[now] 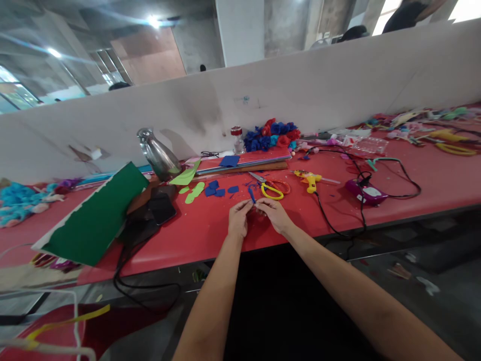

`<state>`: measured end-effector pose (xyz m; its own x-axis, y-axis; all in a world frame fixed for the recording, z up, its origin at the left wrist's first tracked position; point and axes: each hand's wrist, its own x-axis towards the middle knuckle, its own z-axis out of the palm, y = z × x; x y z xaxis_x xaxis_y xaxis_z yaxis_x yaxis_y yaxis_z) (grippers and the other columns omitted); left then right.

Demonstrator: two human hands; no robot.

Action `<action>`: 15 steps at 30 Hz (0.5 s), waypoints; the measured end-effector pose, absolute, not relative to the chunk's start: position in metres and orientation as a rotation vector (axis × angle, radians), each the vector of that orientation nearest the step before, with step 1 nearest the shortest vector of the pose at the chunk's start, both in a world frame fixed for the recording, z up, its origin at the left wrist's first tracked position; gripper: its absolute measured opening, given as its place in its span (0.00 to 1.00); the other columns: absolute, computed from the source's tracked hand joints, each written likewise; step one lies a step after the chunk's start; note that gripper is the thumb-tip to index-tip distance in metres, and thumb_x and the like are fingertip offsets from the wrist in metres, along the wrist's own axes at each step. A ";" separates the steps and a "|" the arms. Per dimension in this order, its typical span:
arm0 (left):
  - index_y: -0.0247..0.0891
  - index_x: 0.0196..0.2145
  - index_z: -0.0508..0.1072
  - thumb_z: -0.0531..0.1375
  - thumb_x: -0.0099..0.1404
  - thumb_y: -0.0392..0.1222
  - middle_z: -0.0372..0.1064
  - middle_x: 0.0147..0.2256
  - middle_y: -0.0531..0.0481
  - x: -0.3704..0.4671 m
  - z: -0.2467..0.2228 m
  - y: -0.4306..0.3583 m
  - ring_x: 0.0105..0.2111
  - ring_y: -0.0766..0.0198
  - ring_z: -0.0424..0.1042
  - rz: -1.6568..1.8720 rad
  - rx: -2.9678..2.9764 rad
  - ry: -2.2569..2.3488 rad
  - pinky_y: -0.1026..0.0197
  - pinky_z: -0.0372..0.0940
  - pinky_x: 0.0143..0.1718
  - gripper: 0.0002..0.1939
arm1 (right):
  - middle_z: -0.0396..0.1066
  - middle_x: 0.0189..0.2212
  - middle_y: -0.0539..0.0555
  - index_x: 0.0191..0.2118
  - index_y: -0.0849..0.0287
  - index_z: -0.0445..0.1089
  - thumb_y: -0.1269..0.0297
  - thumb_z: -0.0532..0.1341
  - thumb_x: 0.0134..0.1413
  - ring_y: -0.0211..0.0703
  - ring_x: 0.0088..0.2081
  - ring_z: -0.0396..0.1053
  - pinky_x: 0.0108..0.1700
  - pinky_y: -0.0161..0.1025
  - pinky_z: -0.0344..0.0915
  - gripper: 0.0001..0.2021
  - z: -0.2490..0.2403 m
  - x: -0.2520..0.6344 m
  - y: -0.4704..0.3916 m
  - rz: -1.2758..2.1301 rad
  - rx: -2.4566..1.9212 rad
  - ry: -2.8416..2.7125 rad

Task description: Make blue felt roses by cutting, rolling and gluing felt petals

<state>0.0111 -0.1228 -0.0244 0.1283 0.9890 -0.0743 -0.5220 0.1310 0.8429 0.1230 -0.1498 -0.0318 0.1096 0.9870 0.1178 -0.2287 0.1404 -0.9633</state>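
Note:
Close to the front edge of the red table, my left hand [239, 215] and my right hand [273, 213] meet with their fingers pinched around a small, narrow blue piece [251, 194]. It looks like rolled or folded paper or felt; its exact material is too small to tell. Just beyond my right hand lie scissors with a yellow handle [273, 192] and an orange-red handle [284, 186]. Flat blue cut pieces [211, 188] and light green cut pieces [194, 193] rest on the table left of my hands.
A yellow glue gun [309, 180] with a black cord lies to the right, near a purple box [366, 192]. Leftward stand a metal jug [158, 154] and a slanted green board [95, 218]. Blue and red flowers [272, 135] are heaped by the wall.

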 end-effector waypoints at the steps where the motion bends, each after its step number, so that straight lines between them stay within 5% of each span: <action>1: 0.36 0.22 0.77 0.73 0.35 0.41 0.74 0.23 0.52 0.011 -0.024 -0.123 0.24 0.70 0.69 1.268 0.770 0.775 0.64 0.63 0.32 0.14 | 0.64 0.20 0.45 0.26 0.58 0.70 0.58 0.64 0.42 0.34 0.23 0.57 0.26 0.33 0.55 0.08 -0.032 0.123 -0.150 1.143 -0.986 -1.026; 15: 0.34 0.22 0.76 0.71 0.36 0.40 0.73 0.23 0.51 0.012 -0.025 -0.123 0.24 0.69 0.69 1.280 0.772 0.820 0.63 0.63 0.32 0.13 | 0.67 0.22 0.47 0.24 0.58 0.68 0.60 0.59 0.45 0.37 0.27 0.63 0.34 0.36 0.61 0.07 -0.034 0.121 -0.150 0.921 -1.050 -1.184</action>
<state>0.0119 -0.1229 -0.0253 0.0983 0.9910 -0.0912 -0.4974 0.1283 0.8579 0.1214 -0.1496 -0.0342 0.1559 0.9523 0.2623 -0.0196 0.2685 -0.9631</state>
